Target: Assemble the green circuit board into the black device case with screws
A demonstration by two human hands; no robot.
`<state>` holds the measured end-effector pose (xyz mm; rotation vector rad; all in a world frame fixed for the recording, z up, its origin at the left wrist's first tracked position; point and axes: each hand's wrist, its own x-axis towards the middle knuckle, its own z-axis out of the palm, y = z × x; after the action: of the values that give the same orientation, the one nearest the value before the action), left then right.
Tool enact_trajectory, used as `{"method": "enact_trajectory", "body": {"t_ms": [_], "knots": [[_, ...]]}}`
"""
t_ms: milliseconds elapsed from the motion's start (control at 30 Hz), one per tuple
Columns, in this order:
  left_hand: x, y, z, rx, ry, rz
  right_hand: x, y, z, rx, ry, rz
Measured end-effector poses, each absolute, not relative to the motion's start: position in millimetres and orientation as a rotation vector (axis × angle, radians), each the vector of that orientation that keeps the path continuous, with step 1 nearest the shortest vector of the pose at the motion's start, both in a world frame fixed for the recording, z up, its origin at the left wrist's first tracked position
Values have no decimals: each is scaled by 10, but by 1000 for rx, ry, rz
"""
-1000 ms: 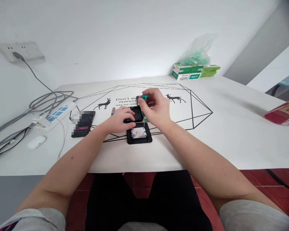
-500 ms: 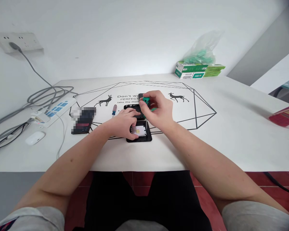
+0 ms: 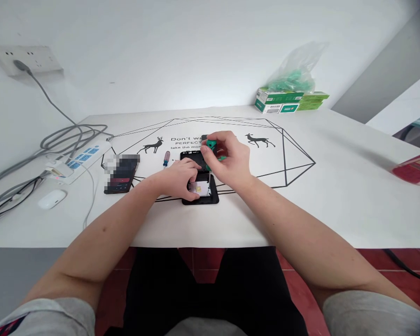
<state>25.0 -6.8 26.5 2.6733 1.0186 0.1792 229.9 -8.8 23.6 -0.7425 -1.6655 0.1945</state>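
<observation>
A black plastic case [image 3: 214, 195] lies on the table in front of me, with a white board [image 3: 205, 187] bearing a small yellowish square inside it. My left hand [image 3: 178, 179] grips its left side, thumb at the front and fingers over a second black part [image 3: 189, 155] just behind. In my right hand [image 3: 235, 161] is a screwdriver with a green and black handle [image 3: 212, 145], held nearly upright. Its thin shaft points down at the board's right edge; whether the tip touches a screw is too small to tell.
Left of my hands lie a small screwdriver [image 3: 166, 158] and a partly blurred phone [image 3: 122, 175]. Farther left are a power strip [image 3: 87, 158], cables, glasses [image 3: 14, 198] and a white earbud case [image 3: 52, 199]. Green and white boxes [image 3: 279, 100] with a plastic bag [image 3: 296, 70] stand at the back.
The case has shifted very slightly left, and the screwdriver shaft with it. Both hands keep their holds.
</observation>
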Motion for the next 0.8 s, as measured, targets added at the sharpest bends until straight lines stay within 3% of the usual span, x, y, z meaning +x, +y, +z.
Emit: {"method": "enact_trajectory", "body": {"t_ms": [567,800], "knots": [[271,-51,210,2627,929,239,2298,-97,251,-763,-1676,261],[266,-28,159,2643,915,238,2381,48,393,-590,-1633,560]]}}
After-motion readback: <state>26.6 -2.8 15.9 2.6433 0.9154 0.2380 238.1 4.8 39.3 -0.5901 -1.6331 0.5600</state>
